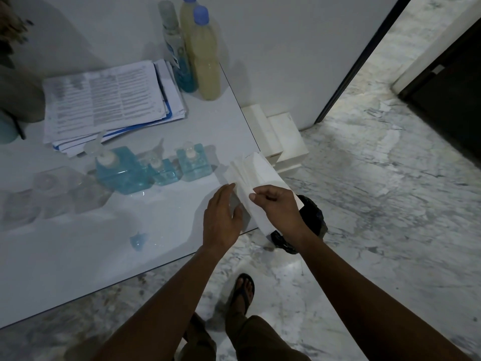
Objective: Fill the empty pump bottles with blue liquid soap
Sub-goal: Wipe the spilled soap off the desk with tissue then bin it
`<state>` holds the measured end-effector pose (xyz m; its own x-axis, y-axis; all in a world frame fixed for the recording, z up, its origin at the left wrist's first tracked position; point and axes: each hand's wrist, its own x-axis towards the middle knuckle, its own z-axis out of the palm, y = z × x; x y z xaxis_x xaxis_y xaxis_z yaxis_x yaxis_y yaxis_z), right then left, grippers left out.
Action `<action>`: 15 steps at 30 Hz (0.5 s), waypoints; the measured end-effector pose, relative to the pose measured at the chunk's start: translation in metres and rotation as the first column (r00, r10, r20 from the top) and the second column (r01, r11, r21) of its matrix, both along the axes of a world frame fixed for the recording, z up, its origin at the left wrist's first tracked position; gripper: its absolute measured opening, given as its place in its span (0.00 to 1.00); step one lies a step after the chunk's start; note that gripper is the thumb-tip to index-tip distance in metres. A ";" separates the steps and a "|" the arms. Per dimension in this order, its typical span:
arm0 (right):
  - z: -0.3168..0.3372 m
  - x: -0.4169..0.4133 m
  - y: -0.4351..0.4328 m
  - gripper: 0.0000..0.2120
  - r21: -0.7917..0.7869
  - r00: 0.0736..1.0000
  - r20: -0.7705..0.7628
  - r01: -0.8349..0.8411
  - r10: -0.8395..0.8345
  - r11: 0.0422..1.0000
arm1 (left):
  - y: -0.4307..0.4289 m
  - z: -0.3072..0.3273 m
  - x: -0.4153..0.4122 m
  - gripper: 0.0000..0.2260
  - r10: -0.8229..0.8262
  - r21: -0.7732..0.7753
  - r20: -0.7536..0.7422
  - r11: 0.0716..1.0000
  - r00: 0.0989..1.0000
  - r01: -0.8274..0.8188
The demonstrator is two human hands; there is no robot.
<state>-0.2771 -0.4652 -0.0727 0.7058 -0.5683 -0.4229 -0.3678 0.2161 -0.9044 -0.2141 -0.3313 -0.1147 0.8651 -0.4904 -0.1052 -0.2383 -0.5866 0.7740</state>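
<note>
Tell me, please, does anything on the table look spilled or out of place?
Yes: a small blue puddle sits on the table, in front of the filled pump bottles; it looks like spilled soap.

Glossy white table point(78, 256) throws back a soft sheen, and near its right edge the pump bottles point(194, 162) show clear, shiny plastic over blue soap. Matt white paper napkins point(256, 173) at that edge; polished veined marble floor point(377, 204) gleams.

Bare forearms, dk trousers point(263, 340), sandal point(243, 291).
</note>
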 end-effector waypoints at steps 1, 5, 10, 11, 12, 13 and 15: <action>0.002 0.002 0.001 0.02 0.024 1.000 -0.009 -0.006 0.006 1.000 | 0.001 0.000 0.000 0.23 0.018 -0.013 -0.008 1.000 1.000 -0.018; 0.007 0.010 -0.002 0.03 0.021 0.998 -0.047 0.050 -0.049 0.999 | 0.007 0.002 0.000 0.22 0.045 -0.027 -0.045 0.999 0.998 -0.046; -0.005 0.010 -0.024 0.04 -0.158 0.951 -0.166 0.235 -0.261 0.959 | 0.003 0.005 -0.001 0.22 0.000 -0.018 -0.035 1.000 0.999 -0.001; -0.009 0.009 -0.028 0.04 -0.246 0.942 -0.201 0.218 -0.269 0.945 | 0.002 0.005 -0.002 0.23 -0.028 0.000 -0.012 1.000 1.000 0.028; -0.012 0.006 -0.032 0.05 -0.336 0.937 -0.232 0.175 -0.261 0.925 | 0.000 0.005 -0.003 0.24 -0.058 0.023 0.012 0.998 0.998 0.057; -0.014 0.004 -0.034 0.05 -0.421 0.936 -0.253 0.123 -0.246 0.899 | -0.002 0.005 -0.004 0.24 -0.084 0.048 0.030 0.995 0.996 0.082; -0.019 -0.002 -0.041 0.08 -0.579 0.941 -0.261 0.024 -0.213 0.815 | -0.007 0.004 -0.006 0.24 -0.123 0.107 0.039 0.987 0.992 0.118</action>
<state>-0.2787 -0.5060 -0.0915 0.5086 -0.8415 -0.1819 -0.6453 -0.2328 -0.7276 -0.2205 -0.3385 -0.1106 0.8056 -0.5796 -0.1228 -0.3458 -0.6283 0.6969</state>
